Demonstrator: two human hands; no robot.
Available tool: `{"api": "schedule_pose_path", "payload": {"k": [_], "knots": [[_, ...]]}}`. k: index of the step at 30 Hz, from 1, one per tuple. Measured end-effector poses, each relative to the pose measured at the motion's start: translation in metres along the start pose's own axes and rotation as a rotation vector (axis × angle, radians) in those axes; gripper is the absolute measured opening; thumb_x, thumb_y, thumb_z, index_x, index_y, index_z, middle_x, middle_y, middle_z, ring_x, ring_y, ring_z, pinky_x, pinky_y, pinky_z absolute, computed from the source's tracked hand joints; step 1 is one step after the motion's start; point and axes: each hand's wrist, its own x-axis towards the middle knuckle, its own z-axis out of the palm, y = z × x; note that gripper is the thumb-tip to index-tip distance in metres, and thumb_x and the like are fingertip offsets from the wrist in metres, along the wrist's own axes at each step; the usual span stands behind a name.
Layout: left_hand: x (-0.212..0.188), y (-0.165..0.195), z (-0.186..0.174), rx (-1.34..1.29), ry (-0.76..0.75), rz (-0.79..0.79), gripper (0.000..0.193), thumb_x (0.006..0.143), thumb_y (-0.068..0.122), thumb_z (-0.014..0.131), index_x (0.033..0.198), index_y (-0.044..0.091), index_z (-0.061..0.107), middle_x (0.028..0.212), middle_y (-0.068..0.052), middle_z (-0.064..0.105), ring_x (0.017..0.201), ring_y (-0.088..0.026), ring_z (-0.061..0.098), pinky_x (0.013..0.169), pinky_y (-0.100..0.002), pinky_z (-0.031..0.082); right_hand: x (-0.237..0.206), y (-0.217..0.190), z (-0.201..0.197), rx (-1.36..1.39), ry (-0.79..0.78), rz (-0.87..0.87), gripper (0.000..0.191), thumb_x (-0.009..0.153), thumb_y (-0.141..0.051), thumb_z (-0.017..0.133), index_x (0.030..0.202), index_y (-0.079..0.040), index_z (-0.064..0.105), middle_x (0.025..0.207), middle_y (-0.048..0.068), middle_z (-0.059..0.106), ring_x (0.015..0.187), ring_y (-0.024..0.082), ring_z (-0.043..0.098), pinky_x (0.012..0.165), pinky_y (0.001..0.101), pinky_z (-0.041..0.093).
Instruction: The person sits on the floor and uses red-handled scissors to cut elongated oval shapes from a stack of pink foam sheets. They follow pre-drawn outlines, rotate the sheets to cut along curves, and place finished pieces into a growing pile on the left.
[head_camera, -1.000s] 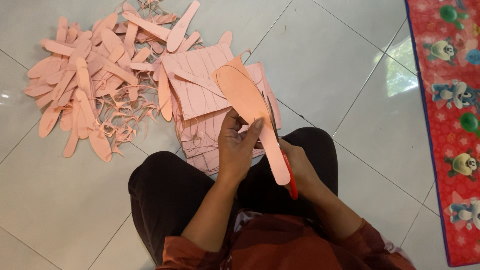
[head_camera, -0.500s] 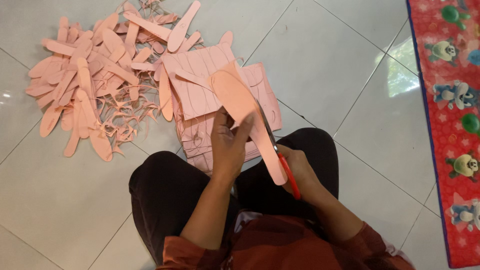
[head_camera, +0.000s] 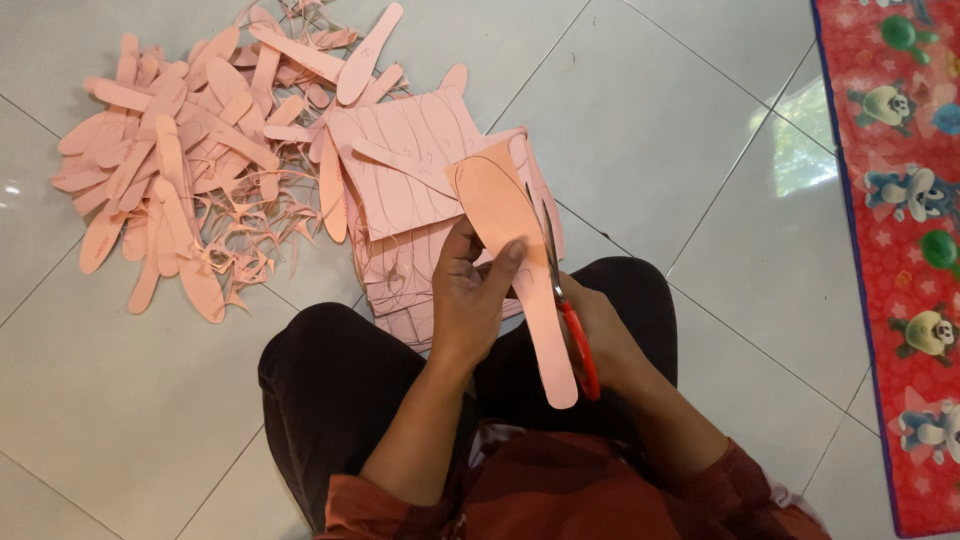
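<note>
— Where do you sit?

— I sit on a floor of pale grey tiles (head_camera: 640, 110), my legs in dark trousers (head_camera: 340, 390) folded under me. At the right edge lies a red mat (head_camera: 900, 250) with cartoon animals printed on it.

— What is in your hands?

— My left hand (head_camera: 472, 300) grips a pink sole-shaped piece (head_camera: 515, 250); the thumb lies on top and the fingers are closed around its left edge. The piece points away from me, and its narrow end comes down over my lap. My right hand (head_camera: 600, 340) is closed around the red handles of the scissors (head_camera: 562, 300). The blades run along the right edge of the piece, touching it. I cannot tell if the blades are apart or together.

— And around you?

— Just in front of my knees is a stack of pink sheets (head_camera: 410, 170) with curved lines drawn on them. Further left is a heap of cut pink soles (head_camera: 160, 180), with thin curly scraps (head_camera: 250, 240) between the heap and the stack.
</note>
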Motion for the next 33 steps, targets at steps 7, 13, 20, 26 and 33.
{"api": "schedule_pose_path", "payload": {"k": [7,13,20,26,33], "knots": [[0.001,0.002,0.002,-0.028,0.015,-0.029,0.035,0.099,0.012,0.068,0.129,-0.001,0.057,0.113,-0.011,0.066,0.095,-0.013,0.069,0.075,-0.030,0.063,-0.007,0.001,0.002,-0.016,0.039,-0.012,0.036,0.097,-0.029,0.055,0.115,0.001,0.065,0.069,0.009,0.068,0.059,0.015,0.060,0.055,0.0338,0.050],[0.003,0.003,-0.003,-0.032,0.000,-0.052,0.033,0.099,0.014,0.069,0.126,-0.001,0.058,0.112,-0.012,0.066,0.093,-0.015,0.069,0.071,-0.030,0.063,-0.008,0.002,0.001,-0.137,0.074,0.020,0.029,0.099,-0.026,0.052,0.099,0.000,0.065,0.065,0.010,0.067,0.055,0.016,0.061,0.052,0.0333,0.050],[0.004,0.002,-0.007,-0.053,-0.020,-0.094,0.034,0.097,0.013,0.070,0.126,0.000,0.057,0.113,-0.012,0.066,0.092,-0.015,0.070,0.071,-0.031,0.064,-0.008,-0.008,-0.004,-0.291,-0.004,0.095,0.033,0.102,-0.030,0.050,0.099,0.000,0.063,0.067,0.009,0.062,0.048,0.018,0.062,0.047,0.0354,0.053],[0.006,0.005,-0.005,0.170,0.027,0.138,0.041,0.100,0.013,0.067,0.136,0.000,0.052,0.119,-0.011,0.063,0.098,-0.015,0.066,0.078,-0.028,0.061,-0.011,-0.002,-0.004,-0.124,0.099,0.262,0.033,0.100,-0.028,0.055,0.095,0.002,0.068,0.062,0.014,0.062,0.049,0.018,0.057,0.048,0.0362,0.049],[-0.091,0.049,0.015,0.178,-0.414,0.347,0.026,0.109,0.013,0.062,0.128,-0.004,0.055,0.119,-0.012,0.060,0.104,-0.019,0.061,0.086,-0.031,0.055,-0.005,0.015,-0.008,-0.096,0.191,0.047,0.029,0.098,-0.024,0.060,0.090,0.002,0.067,0.064,0.006,0.061,0.059,0.008,0.051,0.053,0.0286,0.048]]}}
